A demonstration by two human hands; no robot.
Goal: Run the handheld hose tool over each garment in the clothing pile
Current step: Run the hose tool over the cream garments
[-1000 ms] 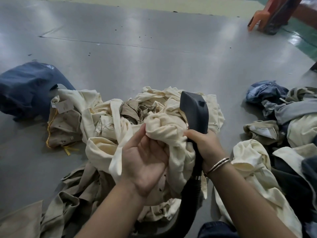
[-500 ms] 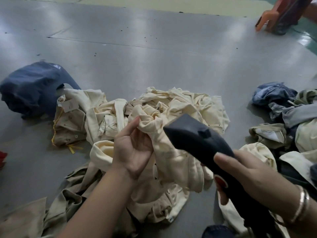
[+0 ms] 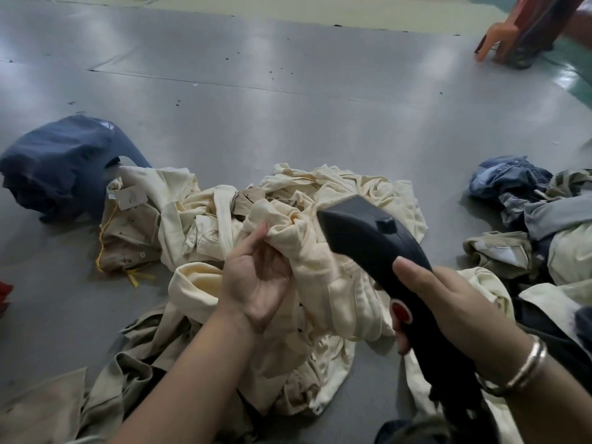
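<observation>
A heap of cream garments lies on the grey floor in front of me. My left hand, palm up, grips a bunched fold of one cream garment and lifts it off the heap. My right hand is wrapped round the handle of the black handheld hose tool. The tool's flat nose points up and left, beside the lifted fold; whether they touch is unclear. A red button shows on the handle under my thumb. The black hose runs down out of view at the bottom right.
A dark blue garment lies at the left. Khaki garments spread at the lower left. A second pile of blue, grey and cream clothes sits at the right. An orange stool leg stands at the far right.
My right hand swung the hose tool from upright behind the fold down to the right, now tilted with its nose toward the fold. My left hand kept hold of the cream garment.
</observation>
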